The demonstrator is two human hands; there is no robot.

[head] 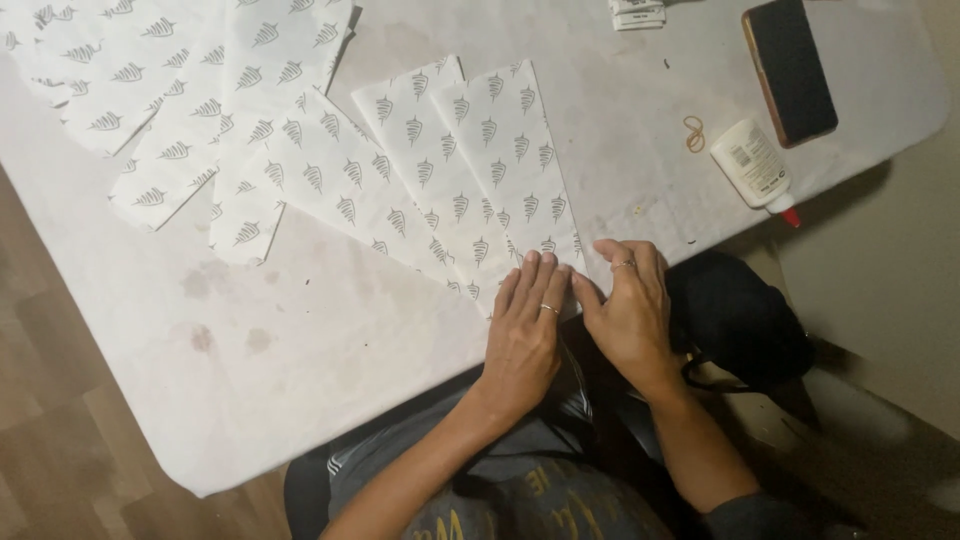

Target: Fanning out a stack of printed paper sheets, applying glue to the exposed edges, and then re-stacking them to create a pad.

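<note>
Both hands, left hand (pixel 527 325) and right hand (pixel 628 308), lay flat and open, gripping nothing, on the printed paper sheet (pixel 500 180); glue bottle (pixel 754 167) stood well right of it

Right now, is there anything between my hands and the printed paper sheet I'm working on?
Nothing visible. Your left hand lies flat on the near end of the printed paper sheet, and your right hand touches its edge beside it. The glue bottle and rubber band lie farther off on the table.
</note>
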